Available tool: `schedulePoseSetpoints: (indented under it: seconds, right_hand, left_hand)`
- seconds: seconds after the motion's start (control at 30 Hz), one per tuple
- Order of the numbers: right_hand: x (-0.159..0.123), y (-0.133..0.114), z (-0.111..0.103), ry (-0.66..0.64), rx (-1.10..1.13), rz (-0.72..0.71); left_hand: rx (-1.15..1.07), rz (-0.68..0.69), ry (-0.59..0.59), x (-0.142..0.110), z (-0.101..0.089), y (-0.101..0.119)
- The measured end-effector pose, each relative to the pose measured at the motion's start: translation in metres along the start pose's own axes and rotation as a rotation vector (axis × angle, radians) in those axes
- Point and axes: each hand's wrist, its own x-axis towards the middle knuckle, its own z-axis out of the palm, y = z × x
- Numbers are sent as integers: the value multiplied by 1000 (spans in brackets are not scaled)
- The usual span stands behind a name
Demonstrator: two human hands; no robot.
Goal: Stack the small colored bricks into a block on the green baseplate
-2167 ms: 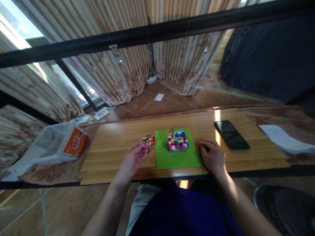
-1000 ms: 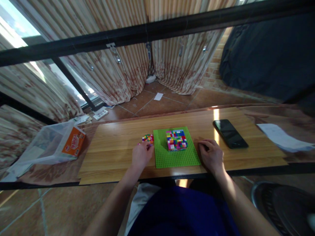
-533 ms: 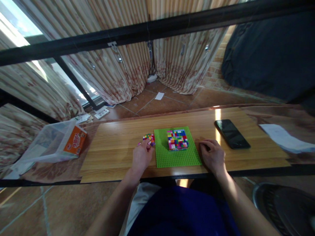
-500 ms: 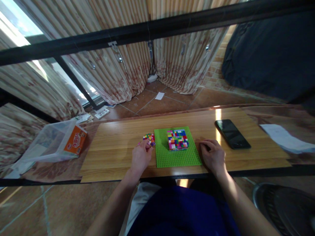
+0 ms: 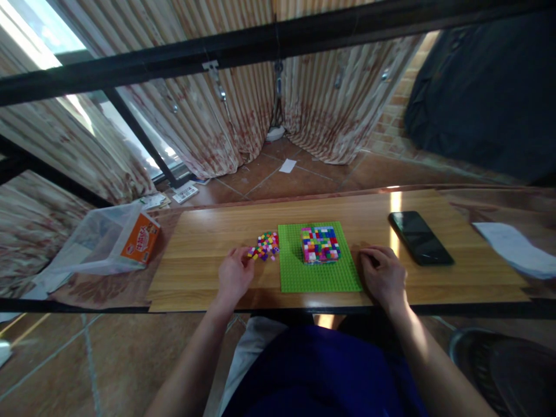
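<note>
My left hand (image 5: 235,273) rests on the wooden board, fingers curled, at the left edge of a pile of small loose toy bricks (image 5: 266,245) in mixed colours. Whether a brick is between its fingertips is too small to make out. Right of the pile lies a green studded baseplate (image 5: 299,279). On its upper half stands a block built of many-coloured bricks (image 5: 320,244). Beside the plate's right edge my right hand (image 5: 384,275) lies loosely closed on the board, with nothing visible in it.
A black phone (image 5: 420,237) lies on the wooden board (image 5: 195,249) at the right, with white paper (image 5: 516,249) beyond it. At the left stands a clear plastic bin (image 5: 98,240) with an orange label. A dark rail (image 5: 243,43) crosses beyond the table.
My left hand has drawn left from over the brick pile, and more loose bricks now show, spread toward me. The right hand keeps its place. The view has shifted slightly.
</note>
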Motion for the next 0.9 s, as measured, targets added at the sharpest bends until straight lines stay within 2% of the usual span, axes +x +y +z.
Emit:
schedulePoseSetpoints:
  seconds: [0.37,0.7,0.9]
  right_hand:
    - [0,0,-1,-14,-11,-6]
    - [0,-1,0,-3,6,4]
    - [0,-2,0,-9,-4,1]
  left_hand:
    - [111,40,-64,10,-3,5]
    - [-21,-31,3,10,9,-3]
    - [-55,-75,9,10,9,-2]
